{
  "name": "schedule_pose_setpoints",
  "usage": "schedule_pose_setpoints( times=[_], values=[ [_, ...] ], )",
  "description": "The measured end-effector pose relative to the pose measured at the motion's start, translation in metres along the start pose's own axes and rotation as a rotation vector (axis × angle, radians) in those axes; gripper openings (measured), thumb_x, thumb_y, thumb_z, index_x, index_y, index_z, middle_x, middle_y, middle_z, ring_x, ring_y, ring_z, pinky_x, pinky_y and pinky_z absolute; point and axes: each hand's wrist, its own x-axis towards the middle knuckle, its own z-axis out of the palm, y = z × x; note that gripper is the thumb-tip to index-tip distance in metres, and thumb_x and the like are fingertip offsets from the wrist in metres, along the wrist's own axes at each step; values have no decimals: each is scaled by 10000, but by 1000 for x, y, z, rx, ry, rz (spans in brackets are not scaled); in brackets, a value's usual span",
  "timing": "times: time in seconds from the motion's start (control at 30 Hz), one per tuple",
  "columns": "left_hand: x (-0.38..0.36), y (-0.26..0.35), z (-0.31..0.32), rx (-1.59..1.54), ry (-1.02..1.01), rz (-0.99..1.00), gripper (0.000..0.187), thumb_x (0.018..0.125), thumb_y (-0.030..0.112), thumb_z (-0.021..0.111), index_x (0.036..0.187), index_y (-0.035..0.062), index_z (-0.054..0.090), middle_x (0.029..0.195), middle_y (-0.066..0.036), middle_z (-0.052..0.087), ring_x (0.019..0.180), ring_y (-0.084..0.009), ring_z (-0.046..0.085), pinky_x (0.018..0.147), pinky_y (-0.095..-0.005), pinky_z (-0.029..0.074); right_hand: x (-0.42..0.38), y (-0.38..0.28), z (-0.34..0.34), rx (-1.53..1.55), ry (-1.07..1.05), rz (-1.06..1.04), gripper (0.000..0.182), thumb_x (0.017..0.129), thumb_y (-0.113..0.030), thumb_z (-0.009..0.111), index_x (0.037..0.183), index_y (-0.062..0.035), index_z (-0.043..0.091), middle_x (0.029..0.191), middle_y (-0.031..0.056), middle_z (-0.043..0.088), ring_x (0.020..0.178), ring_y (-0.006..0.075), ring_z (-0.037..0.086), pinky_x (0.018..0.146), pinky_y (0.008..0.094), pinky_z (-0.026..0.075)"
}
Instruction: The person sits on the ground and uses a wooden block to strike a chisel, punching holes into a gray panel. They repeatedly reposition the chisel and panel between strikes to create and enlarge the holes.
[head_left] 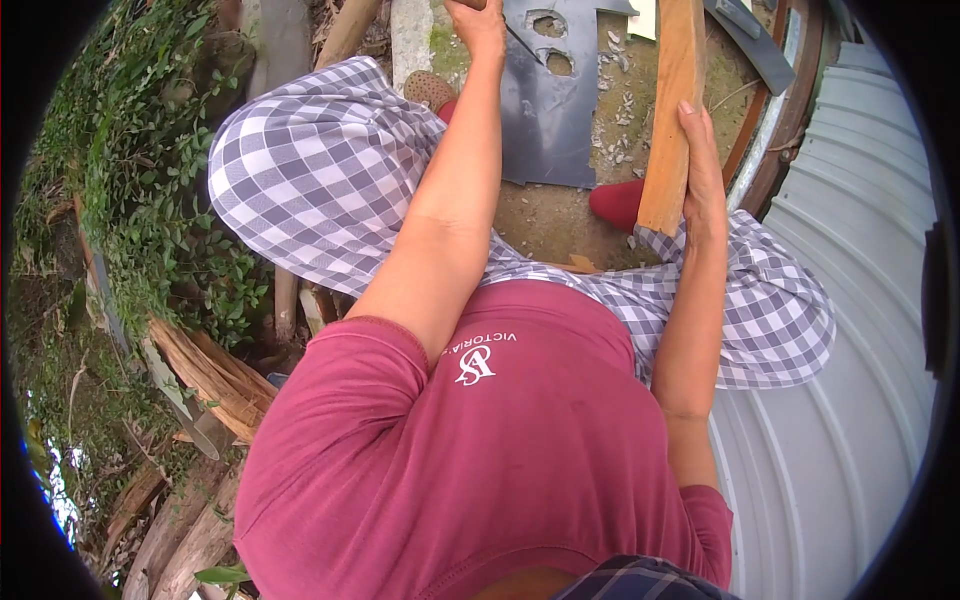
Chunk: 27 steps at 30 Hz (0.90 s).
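Is a long, narrow wooden plank (pixel 672 120), yellow-brown in colour, with darker streaks of grain along its length. Looks dry and unpainted, with edges a little uneven. Runs from the upper border of the view down toward the body, slightly tilted, and ends in a bare end close to the checked trousers (pixel 770 310). Is held at its side by the right hand (pixel 703 165), well apart from the left hand (pixel 482 30). Is also a brown object (pixel 472 3) in the left hand, mostly cut off by the border, too little visible for telling its shape.
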Motion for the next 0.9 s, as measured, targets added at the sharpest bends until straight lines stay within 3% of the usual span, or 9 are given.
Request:
schedule_pose_setpoints(
  times=[0.23,0.33,0.4,0.5,0.6,0.63,0.73,0.83,0.9],
  values=[
    [-4,-15,15,107,9,52,605,732,163,699,1243,-6,423,965,-198,613,861,-308,606,796,-408,471,1,-7,4,-80,-33,-15,729,827,-446,599,1355,-19,335,1112,130,527,904,158,567,728,278,483],
    [-11,-25,34,-47,126,134,591,748,164,680,1251,-5,420,960,-202,615,880,-331,600,829,-426,458,-2,-48,26,-186,-46,-155,721,811,-459,607,1315,4,381,1142,153,534,933,173,576,762,282,482],
    [-23,-17,39,-31,215,214,480,770,149,653,1183,3,455,905,-153,615,816,-297,606,763,-401,481,-11,-101,50,-328,-180,-440,701,794,-480,610,1268,7,437,1084,178,575,930,205,598,771,305,488],
    [-49,27,26,-107,34,155,498,778,120,632,1164,7,339,1055,-210,511,936,-334,538,854,-407,415,-49,-170,110,-390,-187,-683,855,750,-496,561,1372,35,309,1176,246,529,1051,282,542,898,341,422],
    [-54,31,24,-136,-15,80,500,768,117,633,1156,13,336,1019,-222,511,937,-357,532,849,-422,407,-54,-184,129,-461,-300,-689,846,753,-513,578,1355,35,344,1198,209,513,1054,257,522,893,330,408],
    [-54,27,26,-142,-19,94,487,778,124,626,1152,11,335,995,-208,515,931,-345,534,845,-418,409,28,-147,93,-813,-408,-184,738,815,-516,571,1344,-33,397,1151,170,552,1045,196,560,799,302,473],
    [-57,18,27,-141,1,365,471,784,126,620,1145,6,342,976,-208,515,925,-350,534,839,-422,408,66,-89,90,-1145,-573,-360,793,742,-534,558,1339,-34,409,1129,192,575,1028,233,580,833,361,463],
    [-49,29,28,-186,-32,174,474,791,134,621,1152,-3,347,995,-227,519,939,-369,535,833,-433,408,69,-144,115,-1125,-666,-267,836,691,-512,605,1344,-28,412,1105,201,594,983,283,596,844,343,453],
    [-55,25,26,-158,-1,71,451,767,153,642,1092,-14,377,977,-194,527,905,-315,544,824,-413,420,15,-214,142,-1019,-772,-431,834,753,-535,578,1331,30,374,1167,203,524,1032,231,527,860,317,416]
  ],
)
